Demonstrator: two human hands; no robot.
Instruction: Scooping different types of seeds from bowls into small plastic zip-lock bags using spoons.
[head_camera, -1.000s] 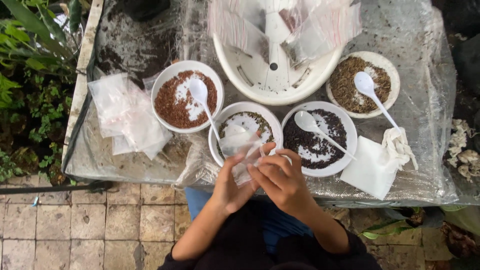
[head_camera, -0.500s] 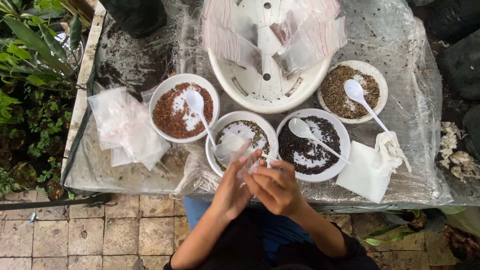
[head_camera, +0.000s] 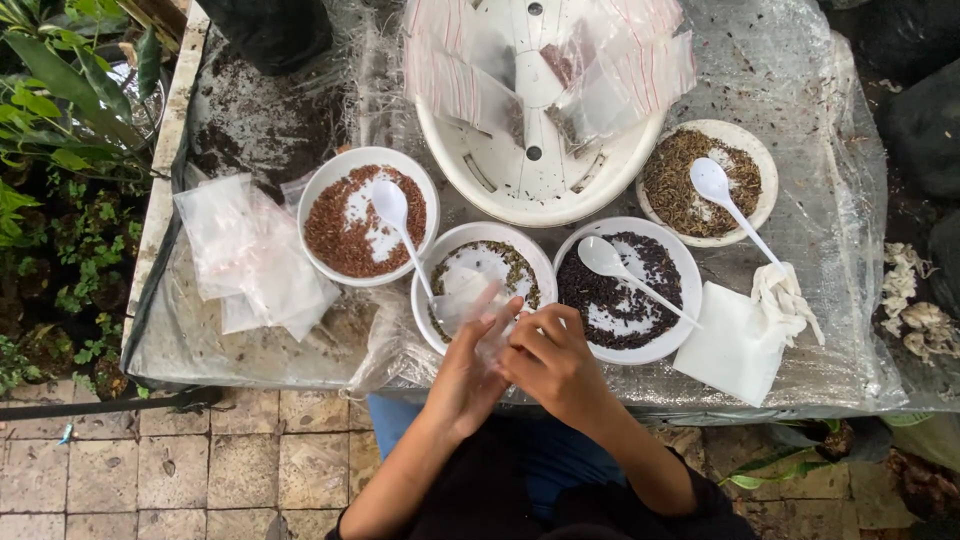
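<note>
Both hands, left hand (head_camera: 462, 372) and right hand (head_camera: 553, 362), pinch a small clear plastic bag (head_camera: 487, 320), apparently unfilled, just below the white bowl of greenish seeds (head_camera: 485, 283); filled packets (head_camera: 550, 60) lie beyond it.

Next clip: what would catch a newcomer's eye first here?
Four white bowls of seeds: reddish-brown seeds at left, greenish ones in the middle, black seeds right of it, brown ones at far right. At the near edge, the left hand and right hand pinch a small clear plastic bag.
</note>
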